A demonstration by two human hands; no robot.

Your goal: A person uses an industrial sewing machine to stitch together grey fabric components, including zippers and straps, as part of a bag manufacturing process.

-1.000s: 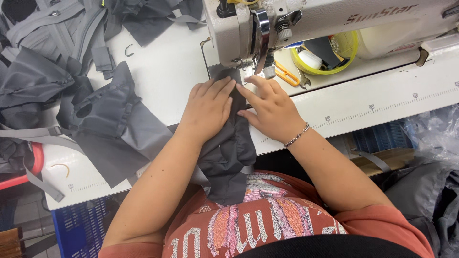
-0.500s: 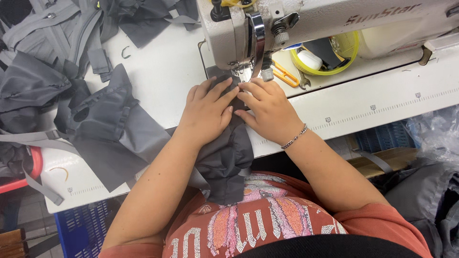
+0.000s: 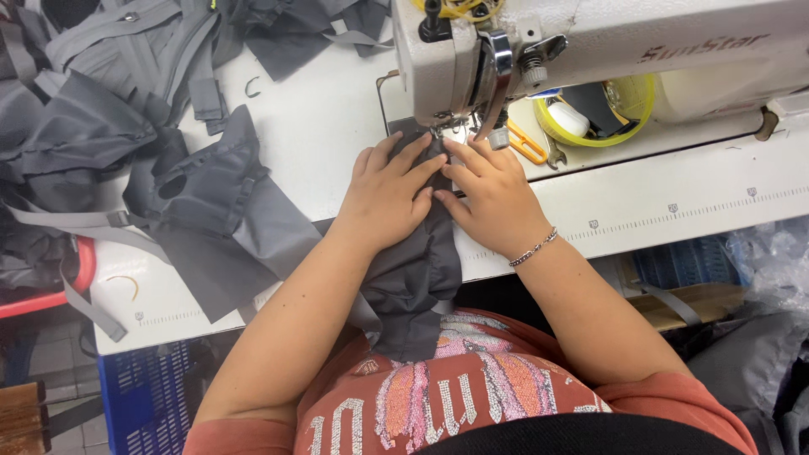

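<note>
Centre of the frame: left hand (image 3: 386, 195) flat on a dark grey fabric piece (image 3: 413, 278), fingers spread a little and pressed down, tips pointing up toward the presser foot (image 3: 445, 128) of a white sewing machine (image 3: 590, 42). Just to the right, right hand (image 3: 497, 198) also flat on the same fabric, fingers narrow and nearly together, tips close beside the left hand's. Nothing gripped by either hand — both simply pressing the cloth onto the white table (image 3: 320, 126). Thin bracelet (image 3: 533, 249) round the right wrist.

Fabric piece running from under the machine head at upper centre, down between and beneath the hands, over the table edge at lower centre and onto the lap, against a reddish shirt (image 3: 455, 396). Needle itself too small to make out.

Upper left of the frame: heap of grey fabric pieces and straps (image 3: 93, 109), spilling toward the middle left; one folded grey piece (image 3: 215, 194) lying near the left forearm, apart from it. Upper right, behind the machine arm: yellow round tray (image 3: 628, 126) with small items, and an orange-handled snipper (image 3: 527, 143) just right of the fingertips. Ruler markings printed along the table's front edge at right. Lower left — blue plastic crate (image 3: 143, 396) under the table, red curved bar (image 3: 50, 295) at the left edge. Lower right: clear plastic wrap (image 3: 771, 270).
</note>
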